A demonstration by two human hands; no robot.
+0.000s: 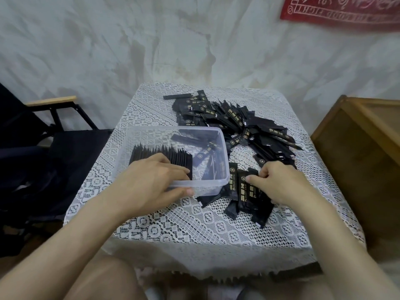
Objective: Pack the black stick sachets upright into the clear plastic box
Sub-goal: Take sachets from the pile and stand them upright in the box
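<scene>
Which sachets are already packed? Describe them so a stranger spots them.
On the white lace-covered table sits a clear plastic box. At its left end, touched by the left hand, stands a row of black stick sachets. Unlike the loose black sachets lying flat nearby, these stand upright.

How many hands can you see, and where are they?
2. The left hand presses the upright sachets inside the clear box. The right hand pinches loose sachets beside it. No others show.

The left grip (149,182) hides the near ends of the upright black stick sachets (164,156) in the clear plastic box (205,181). The right grip (283,182) covers flat black sachets' (243,195) tops; its hold is unclear. The blurred red printed cloth (337,11) is cut off.
</scene>
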